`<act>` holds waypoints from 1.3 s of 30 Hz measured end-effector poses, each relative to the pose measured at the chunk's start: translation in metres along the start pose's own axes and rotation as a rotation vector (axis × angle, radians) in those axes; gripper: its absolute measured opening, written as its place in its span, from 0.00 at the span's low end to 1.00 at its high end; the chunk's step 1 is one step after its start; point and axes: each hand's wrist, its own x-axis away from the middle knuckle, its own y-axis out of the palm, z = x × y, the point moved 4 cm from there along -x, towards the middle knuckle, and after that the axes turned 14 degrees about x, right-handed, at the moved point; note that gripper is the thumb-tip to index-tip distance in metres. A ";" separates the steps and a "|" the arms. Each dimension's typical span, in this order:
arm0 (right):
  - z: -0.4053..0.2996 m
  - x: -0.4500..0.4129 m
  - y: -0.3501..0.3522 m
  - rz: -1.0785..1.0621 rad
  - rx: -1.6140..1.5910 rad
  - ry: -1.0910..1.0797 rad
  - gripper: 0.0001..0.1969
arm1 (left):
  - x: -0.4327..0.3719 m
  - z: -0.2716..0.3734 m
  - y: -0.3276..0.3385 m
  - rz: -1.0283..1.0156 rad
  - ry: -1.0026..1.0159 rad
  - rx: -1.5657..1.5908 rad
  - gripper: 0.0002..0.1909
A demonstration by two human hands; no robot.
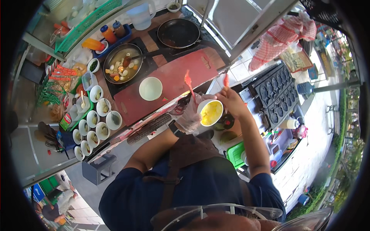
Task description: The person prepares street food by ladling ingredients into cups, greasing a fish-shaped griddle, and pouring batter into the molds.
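My left hand (189,117), in a clear plastic glove, holds a white bowl (215,121) with a lumpy yellow mixture (210,113) inside. A red utensil (188,81) sticks up from beside the same hand; whether the fingers grip it is unclear. My right hand (233,101), ungloved, is at the bowl's right side, with a small red piece (226,80) showing above its fingers. Another white bowl (151,89) stands on the red cutting board (185,68) in front of me. Behind the board is a pan (107,73) of broth with cut pieces and a ladle in it.
Several small white bowls (93,139) crowd the counter's left end. A black frying pan (178,33) sits at the back. Sauce bottles (108,34) and a plastic jug (141,16) stand near it. On my right is a fish-shaped waffle mould (276,93).
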 end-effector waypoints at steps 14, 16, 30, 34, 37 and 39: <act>0.021 -0.012 0.082 0.221 -0.756 -0.058 0.12 | -0.037 0.035 0.007 0.285 0.079 -0.422 0.57; 0.020 -0.018 0.084 0.206 -0.856 -0.058 0.08 | -0.035 0.040 -0.017 0.264 0.040 -0.396 0.58; 0.035 0.018 0.077 0.023 -0.881 0.052 0.18 | -0.031 0.059 -0.009 0.170 0.338 0.049 0.56; 0.046 0.049 0.058 -0.035 -0.794 0.086 0.19 | -0.013 0.092 -0.049 0.273 0.384 0.044 0.52; 0.062 0.069 0.030 -0.010 -0.715 0.143 0.18 | -0.003 0.138 -0.060 0.369 0.688 -0.074 0.46; 0.075 0.058 0.018 0.089 -0.659 0.115 0.17 | 0.007 0.162 -0.047 0.382 0.728 -0.128 0.46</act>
